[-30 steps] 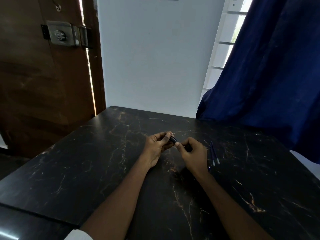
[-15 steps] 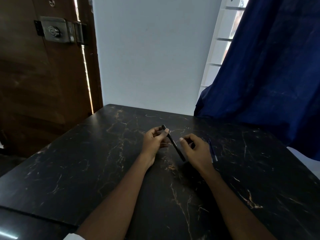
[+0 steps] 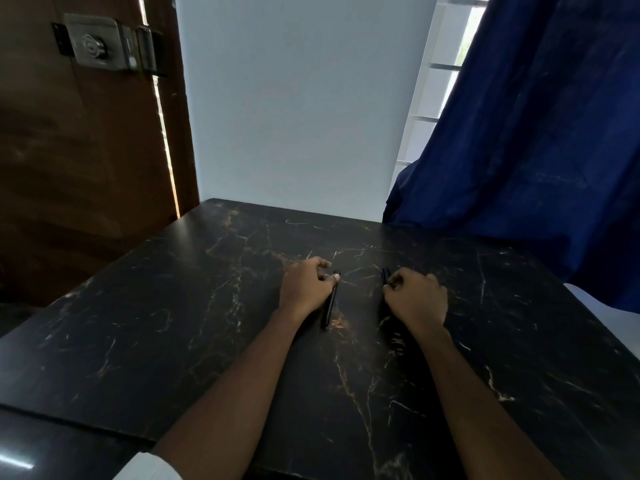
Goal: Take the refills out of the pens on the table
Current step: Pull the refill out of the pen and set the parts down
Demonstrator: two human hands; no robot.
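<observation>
A dark pen barrel (image 3: 330, 302) lies near the centre of the frame on the black marble table (image 3: 173, 306), pinched near its far end by the left hand (image 3: 306, 285). Right of centre, the right hand (image 3: 417, 296) is curled shut on thin blue refills (image 3: 385, 276) whose ends project past the fingers. The hands are apart, both resting low on the table; a blue curtain (image 3: 536, 133) hangs at upper right.

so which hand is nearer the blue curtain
Right. The right hand lies on the table's curtain side; the left hand is farther over, toward the door.
</observation>
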